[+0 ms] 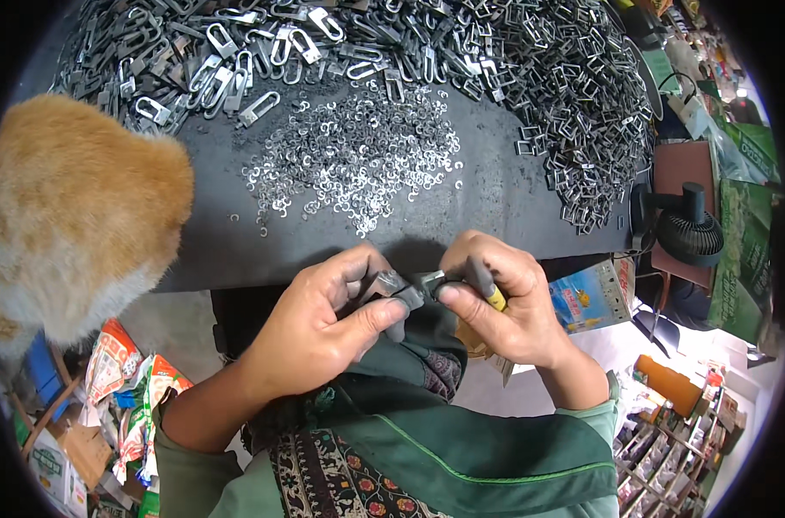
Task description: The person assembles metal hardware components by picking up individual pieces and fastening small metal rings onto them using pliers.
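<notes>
Both hands meet in front of the near edge of the dark table. My left hand point(319, 324) is closed around a dark metal piece point(391, 283), its thumb pressed along the near side. My right hand point(518, 302) grips a small tool with a black and yellow handle point(496, 299); the fingers cover most of it. Between the two hands, a small shiny metal tip point(432, 278) shows at the right fingertips, close to the left hand's piece. Whether they touch, I cannot tell. Just beyond lies a spread of small C-shaped metal clips point(362, 164).
Long looped metal latches point(302, 47) are heaped at the back. Small rectangular metal frames point(582, 121) are piled at the right, near a black fan point(690, 229). An orange and white cat point(82, 207) takes up the table's left side. Bags point(116, 358) stand below it.
</notes>
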